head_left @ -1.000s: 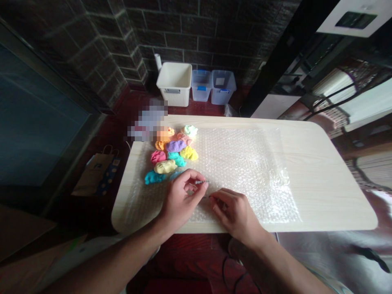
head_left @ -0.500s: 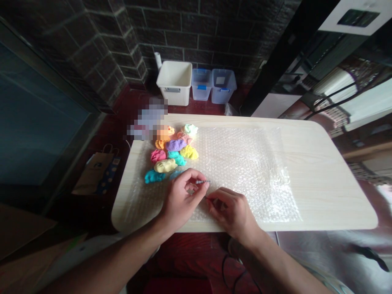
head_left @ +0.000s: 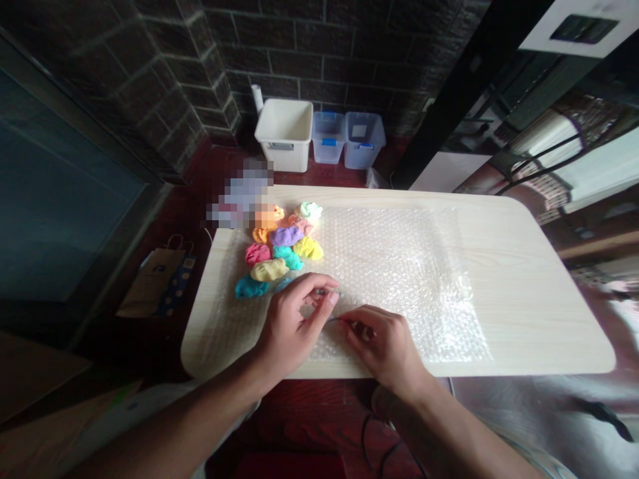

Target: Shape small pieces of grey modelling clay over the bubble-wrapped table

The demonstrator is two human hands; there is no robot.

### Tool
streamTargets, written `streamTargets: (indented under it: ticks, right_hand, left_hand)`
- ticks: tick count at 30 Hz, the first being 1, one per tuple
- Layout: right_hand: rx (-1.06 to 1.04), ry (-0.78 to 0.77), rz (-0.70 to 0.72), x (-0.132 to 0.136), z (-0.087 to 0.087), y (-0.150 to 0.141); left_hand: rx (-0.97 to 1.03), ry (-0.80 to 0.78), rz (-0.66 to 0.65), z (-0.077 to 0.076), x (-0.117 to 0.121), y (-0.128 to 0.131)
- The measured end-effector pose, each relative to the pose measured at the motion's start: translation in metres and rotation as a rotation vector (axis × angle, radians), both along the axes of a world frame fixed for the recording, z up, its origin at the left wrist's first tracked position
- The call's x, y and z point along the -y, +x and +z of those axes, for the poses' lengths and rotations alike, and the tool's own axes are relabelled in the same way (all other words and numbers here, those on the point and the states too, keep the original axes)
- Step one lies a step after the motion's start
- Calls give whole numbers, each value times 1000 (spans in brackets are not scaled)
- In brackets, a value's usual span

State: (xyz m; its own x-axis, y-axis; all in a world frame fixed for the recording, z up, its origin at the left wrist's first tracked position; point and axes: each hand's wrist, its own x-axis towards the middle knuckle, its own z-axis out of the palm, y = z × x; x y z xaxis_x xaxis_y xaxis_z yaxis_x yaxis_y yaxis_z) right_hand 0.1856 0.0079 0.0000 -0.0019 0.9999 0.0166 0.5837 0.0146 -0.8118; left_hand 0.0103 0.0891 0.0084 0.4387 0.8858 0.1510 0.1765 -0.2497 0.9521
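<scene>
Over the near part of the bubble wrap, my left hand pinches a small thin grey piece between thumb and fingertips; its exact kind is too small to make out. Close by on the right, my right hand is closed in a pinch on a thin dark piece that points toward my left thumb. Whether the two pieces are joined, I cannot tell. Lumps of soft modelling clay lie beyond my left hand, among them a pale yellow lump, a teal lump and a purple lump. A light blue lump is partly hidden by that hand.
The bubble wrap lies on a pale wooden table with rounded corners. Behind it on the floor stand a white bin and two clear boxes with blue latches. A paper bag is on the floor at left.
My right hand's pinch has shifted slightly, and more of the thin dark piece shows left of its fingertips. The left thumb has moved a little left and down. The clay stays put.
</scene>
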Motion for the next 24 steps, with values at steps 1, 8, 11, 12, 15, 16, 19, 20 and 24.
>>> streamTargets:
  ticks: [1, 8, 11, 12, 15, 16, 19, 20, 24]
  right_hand:
    - [-3, 0, 0, 0, 0, 0]
    - [0, 10, -2, 0, -2, 1]
    - [9, 12, -5, 0, -2, 1]
    - [11, 11, -4, 0, -2, 1]
    - [8, 7, 1, 0, -2, 1]
    - [5, 5, 2, 0, -2, 1]
    - [-3, 5, -2, 0, -2, 2]
    - [-6, 6, -5, 0, -2, 2]
    - [-22, 3, -25, -1, -3, 2]
  left_hand:
    - [-16, 19, -4, 2, -1, -1]
    - [-4, -18, 11, 7, -3, -5]
    - [69, -125, 10, 7, -3, -5]
    - [89, -149, 7, 7, -3, -5]
    - [98, -179, -10, 9, -4, -4]
    - [91, -182, -21, 10, -4, -4]
    - [71, -167, -55, 10, -4, -5]
    - [61, -149, -63, 9, -4, -6]
    - [-11, -63, -85, 6, -4, -7]
